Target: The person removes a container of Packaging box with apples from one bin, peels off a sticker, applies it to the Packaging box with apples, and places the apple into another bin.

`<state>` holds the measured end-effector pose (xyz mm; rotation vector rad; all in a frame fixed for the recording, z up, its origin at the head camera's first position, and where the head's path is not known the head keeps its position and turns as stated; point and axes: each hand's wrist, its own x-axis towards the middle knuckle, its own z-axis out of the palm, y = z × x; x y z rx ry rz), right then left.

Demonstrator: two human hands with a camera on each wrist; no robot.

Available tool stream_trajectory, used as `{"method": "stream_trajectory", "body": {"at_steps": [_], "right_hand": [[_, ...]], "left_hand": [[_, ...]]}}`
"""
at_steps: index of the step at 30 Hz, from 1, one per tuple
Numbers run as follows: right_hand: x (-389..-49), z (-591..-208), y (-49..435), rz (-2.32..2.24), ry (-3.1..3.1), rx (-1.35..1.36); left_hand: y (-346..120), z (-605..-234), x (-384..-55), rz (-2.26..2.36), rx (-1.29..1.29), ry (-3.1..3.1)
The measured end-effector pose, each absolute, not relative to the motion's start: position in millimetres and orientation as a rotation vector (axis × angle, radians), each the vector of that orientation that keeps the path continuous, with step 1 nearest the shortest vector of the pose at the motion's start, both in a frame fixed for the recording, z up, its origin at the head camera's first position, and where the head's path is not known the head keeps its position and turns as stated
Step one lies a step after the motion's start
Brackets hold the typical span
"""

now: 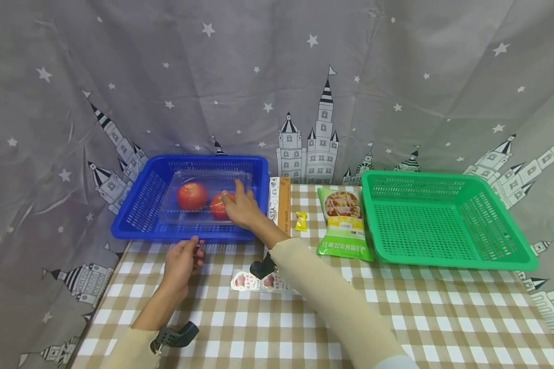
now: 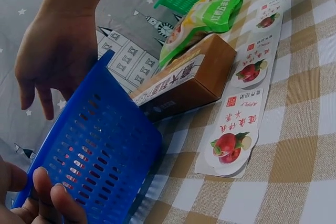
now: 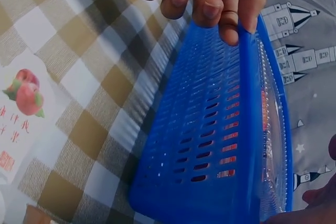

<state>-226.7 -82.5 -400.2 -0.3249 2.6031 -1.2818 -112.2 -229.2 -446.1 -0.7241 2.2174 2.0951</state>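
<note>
A blue basket (image 1: pixel 166 237) stands at the left, holding a clear plastic box (image 1: pixel 174 216) with two red apples, one at its left (image 1: pixel 192 196) and another at its right (image 1: pixel 218 207). My left hand (image 1: pixel 181 262) pinches the basket's front rim, thumb over the edge and fingers against the outer wall, as the right wrist view shows. Over the right end of the box is my right hand (image 1: pixel 245 207), its fingers loosely spread and pointing down. It partly covers the right apple, and its fingertips overlap the box in the head view.
Right of the basket lie a brown-and-white pasta box (image 1: pixel 283 200), a small yellow packet (image 1: pixel 301 221) and a green food bag (image 1: pixel 345 225). A green basket (image 1: pixel 457 262) stands at the right. A strip of apple stickers (image 1: pixel 245 281) lies in front on the checked tablecloth.
</note>
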Motion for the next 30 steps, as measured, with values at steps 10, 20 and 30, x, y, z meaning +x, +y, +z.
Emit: {"method": "stream_trajectory", "body": {"at_steps": [10,20,30], "right_hand": [[-227,-405,-93,-1.293,2.558,-0.184],[-232,-408,-95,-1.278,2.543,-0.067],[-230,-410,-99,-1.349,2.532,-0.005]], "left_hand": [[-230,-448,-111,2.116,-0.723,2.198],[-229,-448,-112,2.112,-0.719,2.225],[-231,-450,-112,2.106,-0.73,2.23]]}}
